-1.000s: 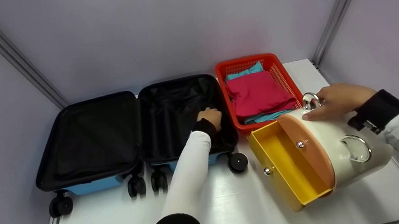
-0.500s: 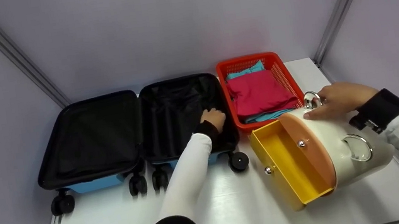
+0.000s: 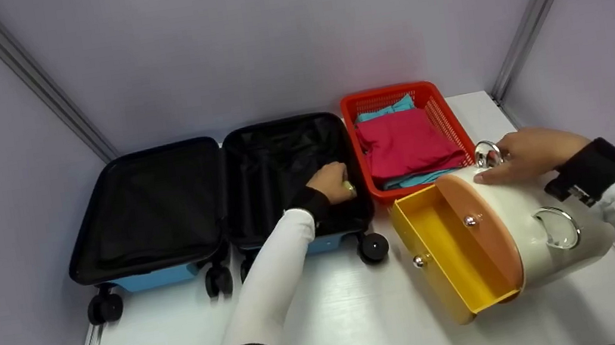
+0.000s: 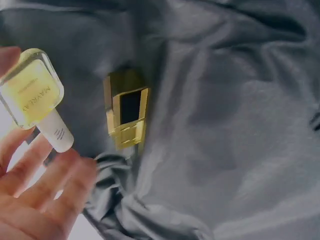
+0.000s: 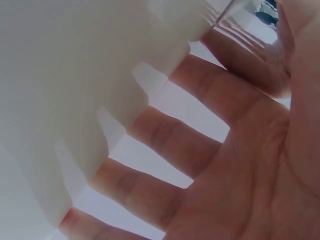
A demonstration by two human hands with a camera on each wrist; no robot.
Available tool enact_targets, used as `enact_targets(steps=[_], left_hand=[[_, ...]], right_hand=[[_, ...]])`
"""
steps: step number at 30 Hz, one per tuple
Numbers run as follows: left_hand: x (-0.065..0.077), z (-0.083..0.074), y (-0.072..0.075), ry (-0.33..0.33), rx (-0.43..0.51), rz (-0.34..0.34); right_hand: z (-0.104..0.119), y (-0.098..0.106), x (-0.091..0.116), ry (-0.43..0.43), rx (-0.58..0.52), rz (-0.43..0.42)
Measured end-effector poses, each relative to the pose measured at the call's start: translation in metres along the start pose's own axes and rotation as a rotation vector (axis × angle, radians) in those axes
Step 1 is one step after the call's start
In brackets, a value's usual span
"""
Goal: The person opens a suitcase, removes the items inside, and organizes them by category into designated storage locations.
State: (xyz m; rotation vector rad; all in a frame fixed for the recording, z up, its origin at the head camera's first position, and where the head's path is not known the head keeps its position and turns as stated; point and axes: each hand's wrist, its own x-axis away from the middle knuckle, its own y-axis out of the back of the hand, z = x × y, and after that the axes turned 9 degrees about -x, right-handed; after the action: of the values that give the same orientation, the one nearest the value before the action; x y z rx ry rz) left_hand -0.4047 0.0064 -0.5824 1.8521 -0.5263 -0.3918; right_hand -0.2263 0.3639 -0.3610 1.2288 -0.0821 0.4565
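Note:
My left hand (image 3: 331, 183) is over the right half of the open suitcase (image 3: 269, 239), pinching a small perfume bottle (image 4: 34, 92) with yellow glass sides and a white cap. Below it, on the dark lining (image 4: 220, 130), lies a gold box-like object (image 4: 129, 112) with a black panel. My right hand (image 3: 536, 152) rests on the curved top of a white cabinet (image 3: 560, 257), beside a chrome ring handle (image 3: 487, 154). Its fingers are spread and fairly straight, fingertips against the white surface in the right wrist view. The cabinet's yellow drawer (image 3: 431, 227) is pulled out.
A red basket (image 3: 365, 173) holding a folded pink cloth (image 3: 409, 143) and blue cloths (image 3: 389, 110) stands between suitcase and cabinet. The suitcase's other half (image 3: 156, 206) lies flat to the left, its black wheels (image 3: 105, 307) toward the front. Panel walls enclose the back and sides.
My left hand has turned and risen slightly in the suitcase, and the yellow bottle now shows at its fingers. My right hand stays on the cabinet. The whole view shifts a little to the right.

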Motion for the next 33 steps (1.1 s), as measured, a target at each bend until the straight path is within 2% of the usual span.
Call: enact_targets(steps=[4, 8, 14, 17, 21, 25, 28, 30, 33], left_hand=[[0.033, -0.022, 0.039, 0.025, 0.105, 0.008], [0.046, -0.025, 0.055, 0.061, 0.128, -0.045], [0.044, -0.017, 0.067, 0.092, 0.170, -0.084], [0.041, -0.014, 0.072, 0.083, 0.158, -0.096], [0.035, -0.018, 0.082, 0.073, 0.127, -0.148], [0.034, -0.030, 0.097, 0.087, 0.193, -0.197], [0.037, -0.044, 0.106, 0.078, 0.247, -0.205], [0.040, -0.056, 0.110, 0.048, 0.266, -0.186], [0.045, -0.077, 0.111, -0.018, 0.265, -0.121]], right_hand=[[-0.002, -0.002, 0.000, -0.008, -0.007, 0.012], [-0.003, -0.002, 0.001, -0.009, -0.008, 0.011], [-0.003, 0.002, -0.001, -0.007, -0.002, 0.006], [-0.003, 0.001, -0.003, -0.004, 0.007, 0.011], [-0.003, 0.000, -0.005, -0.003, 0.008, 0.015], [-0.004, 0.000, -0.005, 0.001, 0.005, 0.016], [-0.005, 0.002, -0.005, 0.008, 0.006, 0.016], [-0.005, 0.002, -0.005, 0.006, 0.001, 0.018], [-0.006, 0.002, -0.005, 0.005, 0.002, 0.015]])
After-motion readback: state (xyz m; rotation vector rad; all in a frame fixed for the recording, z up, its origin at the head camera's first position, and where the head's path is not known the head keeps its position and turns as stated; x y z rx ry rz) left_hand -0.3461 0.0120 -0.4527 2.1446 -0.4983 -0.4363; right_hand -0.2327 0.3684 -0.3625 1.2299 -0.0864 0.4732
